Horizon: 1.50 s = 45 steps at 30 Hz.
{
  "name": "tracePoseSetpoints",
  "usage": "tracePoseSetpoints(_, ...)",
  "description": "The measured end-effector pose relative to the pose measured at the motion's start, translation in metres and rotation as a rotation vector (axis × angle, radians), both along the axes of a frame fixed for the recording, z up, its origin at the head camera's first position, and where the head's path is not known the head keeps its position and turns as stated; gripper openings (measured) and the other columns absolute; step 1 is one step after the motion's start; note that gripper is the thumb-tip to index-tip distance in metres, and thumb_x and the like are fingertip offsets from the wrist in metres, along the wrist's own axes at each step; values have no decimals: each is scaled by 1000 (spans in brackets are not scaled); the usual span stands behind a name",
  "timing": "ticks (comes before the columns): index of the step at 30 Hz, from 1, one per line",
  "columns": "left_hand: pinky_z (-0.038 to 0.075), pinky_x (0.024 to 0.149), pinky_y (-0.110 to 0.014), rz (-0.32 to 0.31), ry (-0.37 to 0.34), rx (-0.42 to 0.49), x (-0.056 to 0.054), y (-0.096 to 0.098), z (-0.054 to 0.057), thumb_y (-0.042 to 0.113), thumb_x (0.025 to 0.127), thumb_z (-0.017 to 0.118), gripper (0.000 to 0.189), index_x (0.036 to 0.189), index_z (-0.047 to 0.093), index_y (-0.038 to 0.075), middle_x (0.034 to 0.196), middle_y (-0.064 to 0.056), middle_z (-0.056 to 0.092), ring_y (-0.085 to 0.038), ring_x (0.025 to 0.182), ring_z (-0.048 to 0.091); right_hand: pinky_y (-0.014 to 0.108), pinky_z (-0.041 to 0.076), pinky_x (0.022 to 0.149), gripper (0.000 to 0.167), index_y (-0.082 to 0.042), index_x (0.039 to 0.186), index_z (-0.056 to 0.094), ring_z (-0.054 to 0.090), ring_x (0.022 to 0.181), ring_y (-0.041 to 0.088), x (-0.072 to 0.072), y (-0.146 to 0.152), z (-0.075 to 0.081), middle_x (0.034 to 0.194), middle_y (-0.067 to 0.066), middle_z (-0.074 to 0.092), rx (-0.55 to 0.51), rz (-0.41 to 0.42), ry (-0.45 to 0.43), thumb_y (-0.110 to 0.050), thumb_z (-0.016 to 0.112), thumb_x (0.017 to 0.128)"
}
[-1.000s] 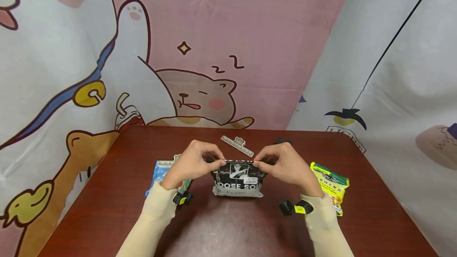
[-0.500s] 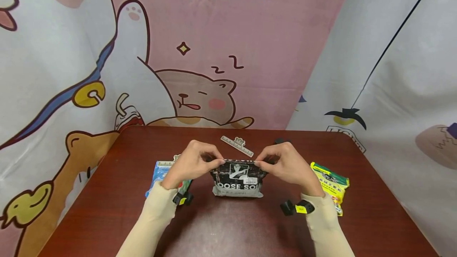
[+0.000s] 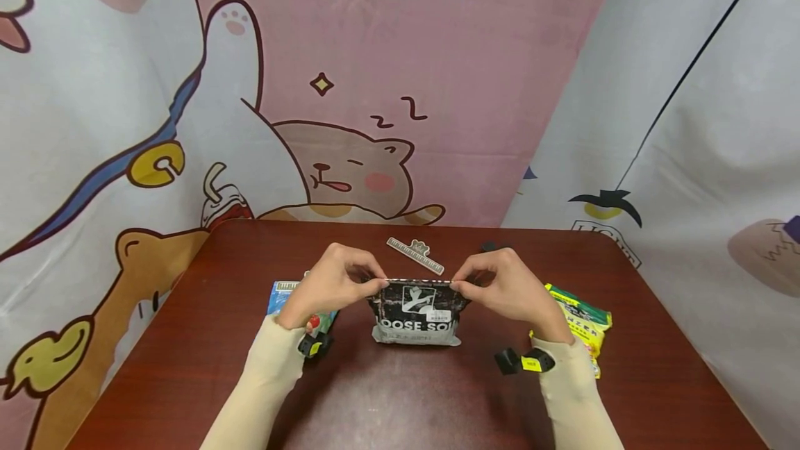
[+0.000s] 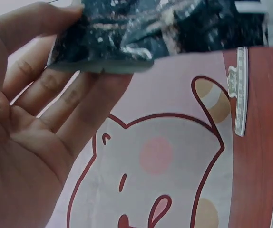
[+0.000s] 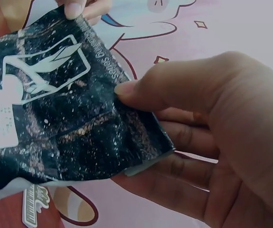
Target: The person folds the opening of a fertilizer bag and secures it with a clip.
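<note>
A black and white plastic bag point(image 3: 417, 314) with "OOSE SO" lettering stands upright at the middle of the table, its top edge drawn out flat. My left hand point(image 3: 334, 283) pinches the left end of that edge between thumb and fingers. At the right end, my right hand point(image 3: 509, 290) pinches it the same way. In the right wrist view the thumb presses the printed front of the bag point(image 5: 93, 116), and the fingers lie behind it. The left wrist view has the left fingers beneath the dark film of the bag point(image 4: 122, 33).
Behind the black bag lies a pale ruler-edged clip point(image 3: 415, 255). A blue and green packet point(image 3: 281, 298), partly behind the left hand, has a similar clip on its top. On the right lies a yellow and green packet point(image 3: 581, 325). A small dark object point(image 3: 489, 246) is near the back edge.
Both hands have slid slightly apart along the bag's top edge, the left hand to the left and the right hand to the right. The bag stays in place.
</note>
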<state>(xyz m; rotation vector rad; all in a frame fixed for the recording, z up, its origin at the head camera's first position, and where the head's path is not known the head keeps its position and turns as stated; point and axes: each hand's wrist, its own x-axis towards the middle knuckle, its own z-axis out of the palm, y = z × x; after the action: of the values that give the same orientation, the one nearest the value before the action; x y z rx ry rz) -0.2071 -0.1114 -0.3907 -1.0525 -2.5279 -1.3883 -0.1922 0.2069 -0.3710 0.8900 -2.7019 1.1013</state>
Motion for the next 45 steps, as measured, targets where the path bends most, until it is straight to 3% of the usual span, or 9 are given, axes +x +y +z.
tracePoseSetpoints(7, 57, 60, -29, 4, 16, 1, -1, 0, -1, 12, 91, 78, 7, 85, 80, 16, 81, 6, 77, -10, 65, 68, 26, 54, 60, 10, -29, 88, 80, 64, 67, 5, 0, 0, 0, 81, -11, 75, -3, 9, 14, -19, 81, 89)
tracePoseSetpoints(18, 63, 71, -34, -28, -61, 12, -2, -5, -1, 15, 91, 79, 3, 89, 80, 14, 87, 7, 78, -15, 75, 76, 29, 57, 65, 2, -26, 90, 81, 65, 72, 5, -1, 9, -2, 82, -17, 73, 21, -30, -30, -28, 82, 89)
tracePoseSetpoints(26, 49, 52, -25, 7, -32, 0, -3, -5, 0, 11, 89, 79, 8, 82, 80, 15, 80, 2, 78, -14, 60, 69, 28, 55, 61, 10, -32, 89, 80, 63, 70, 5, -2, 11, -1, 82, -16, 74, 30, -14, -12, -22, 81, 90)
tracePoseSetpoints(30, 44, 49, -24, 34, -26, -3, -3, -4, 0, 14, 89, 80, 7, 82, 81, 17, 78, 3, 77, -12, 56, 65, 28, 54, 61, 8, -32, 90, 80, 63, 70, 5, -3, 11, 0, 83, -17, 73, 37, -10, -8, -24, 80, 91)
tracePoseSetpoints(38, 59, 65, -30, 38, -79, 22, -5, -8, -3, 23, 89, 82, 5, 86, 81, 18, 83, 7, 78, -12, 71, 74, 27, 55, 64, 5, -29, 94, 80, 65, 76, 5, -4, 15, -1, 87, -17, 74, 71, -52, -64, -33, 79, 92)
tracePoseSetpoints(45, 58, 64, -30, 44, -105, 37, -11, -15, -6, 20, 87, 83, 2, 87, 81, 20, 83, 10, 77, -11, 73, 73, 28, 57, 66, 13, -26, 93, 80, 67, 76, 6, -5, 19, 0, 86, -15, 74, 56, -59, -76, -38, 79, 91)
